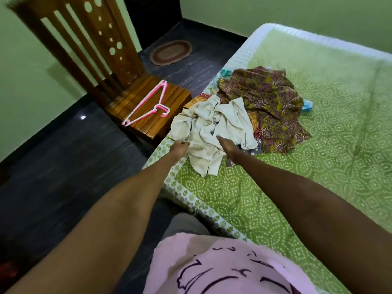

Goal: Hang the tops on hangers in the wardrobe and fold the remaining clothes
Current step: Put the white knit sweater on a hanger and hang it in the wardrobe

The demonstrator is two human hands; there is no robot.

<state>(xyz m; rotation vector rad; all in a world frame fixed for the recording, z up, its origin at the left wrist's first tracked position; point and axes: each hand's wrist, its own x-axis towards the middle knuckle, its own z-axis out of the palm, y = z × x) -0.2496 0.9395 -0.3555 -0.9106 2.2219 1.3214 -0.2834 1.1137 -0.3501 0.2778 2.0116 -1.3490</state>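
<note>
A crumpled cream garment [214, 128] lies on top of a pile of clothes near the corner of the bed. My left hand [179, 148] grips its lower left edge. My right hand [230, 148] reaches into the cloth at its right side, fingers partly buried in the folds. Behind it lies a brown and olive patterned garment [265, 102], with bits of orange and teal cloth showing under the pile. Pink and white hangers [148, 103] lie on the seat of a wooden chair [118, 60] to the left of the bed.
The bed [318, 166] has a green dotted sheet with a white patterned border. The chair stands close to the bed corner on a dark floor [53, 166]. A small oval mat [170, 52] lies further back by a dark doorway. Green walls surround.
</note>
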